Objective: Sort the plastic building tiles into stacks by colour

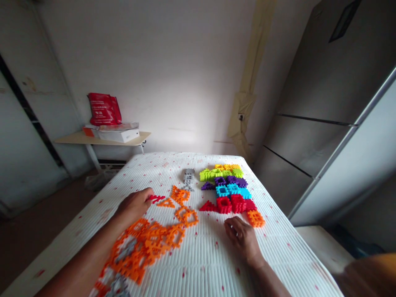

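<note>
My left hand (136, 203) is closed on a flat red building piece (157, 199) with notched edges, which juts out to the right of the fingers. Just beside that piece lies an orange triangular piece (166, 203). Below my left wrist spreads a loose heap of orange pieces (151, 241), with a few grey pieces (116, 286) among them. My right hand (241, 237) rests low over the cloth with its fingers curled; whether anything is inside is hidden. Right in front of it are stacked red pieces (224, 205) and an orange stack (255, 218).
Behind the red stacks stand rows of cyan pieces (222, 191), purple pieces (208, 186), green pieces (208, 175) and yellow pieces (227, 167). A grey stack (188, 179) is left of them. A side table (74, 138) holds a red bag (104, 109). A tall refrigerator (303, 128) flanks the right.
</note>
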Demonstrator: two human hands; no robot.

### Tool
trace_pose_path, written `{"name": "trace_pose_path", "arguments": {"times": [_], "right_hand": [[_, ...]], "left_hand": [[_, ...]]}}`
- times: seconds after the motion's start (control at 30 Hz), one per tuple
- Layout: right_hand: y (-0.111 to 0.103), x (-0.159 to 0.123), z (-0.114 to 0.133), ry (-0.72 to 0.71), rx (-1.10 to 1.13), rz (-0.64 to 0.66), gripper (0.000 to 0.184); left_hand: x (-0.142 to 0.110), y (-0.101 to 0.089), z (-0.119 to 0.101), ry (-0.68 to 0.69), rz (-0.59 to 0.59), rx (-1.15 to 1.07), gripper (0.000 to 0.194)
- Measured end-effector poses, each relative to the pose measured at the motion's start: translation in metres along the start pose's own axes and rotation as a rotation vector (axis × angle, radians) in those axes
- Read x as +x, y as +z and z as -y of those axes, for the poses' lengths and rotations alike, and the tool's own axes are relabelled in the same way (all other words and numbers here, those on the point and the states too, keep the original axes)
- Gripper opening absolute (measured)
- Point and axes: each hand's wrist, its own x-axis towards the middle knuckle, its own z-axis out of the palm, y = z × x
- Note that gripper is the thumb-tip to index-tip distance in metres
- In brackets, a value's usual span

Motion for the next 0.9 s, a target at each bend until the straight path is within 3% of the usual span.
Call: {"name": "trace_pose_path", "arguments": {"times": [0.1, 0.2, 0.27, 0.43, 0.57, 0.73, 0.9], "right_hand": [[0.000, 0.000, 0.000, 0.008, 0.007, 0.003, 0.026], [0.000, 0.001, 0.001, -0.001, 0.017, -0.014, 0.026], [0.000, 0.000, 0.002, -0.023, 0.027, -0.021, 0.025], [0.001, -0.003, -0.002, -0.043, 0.034, -0.002, 0.023], [0.002, -0.004, -0.004, -0.027, 0.027, -0.001, 0.023], [0.001, -0.003, -0.002, -0.027, 0.026, -0.010, 0.023], [0.000, -0.002, 0.000, -0.026, 0.031, -0.018, 0.024]], "left_hand": [[-0.010, 0.006, -0.019, 0.129, 0.043, -0.213, 0.028], [-0.032, 0.025, -0.049, 0.274, 0.119, -0.464, 0.038], [-0.049, 0.044, -0.070, 0.295, 0.146, -0.466, 0.044], [-0.074, 0.088, -0.106, 0.375, 0.055, -0.242, 0.044], [-0.074, 0.102, -0.109, 0.413, 0.030, -0.129, 0.035], [-0.072, 0.100, -0.099, 0.382, -0.013, -0.070, 0.035], [-0.079, 0.096, -0.096, 0.414, 0.085, -0.042, 0.024]]}}
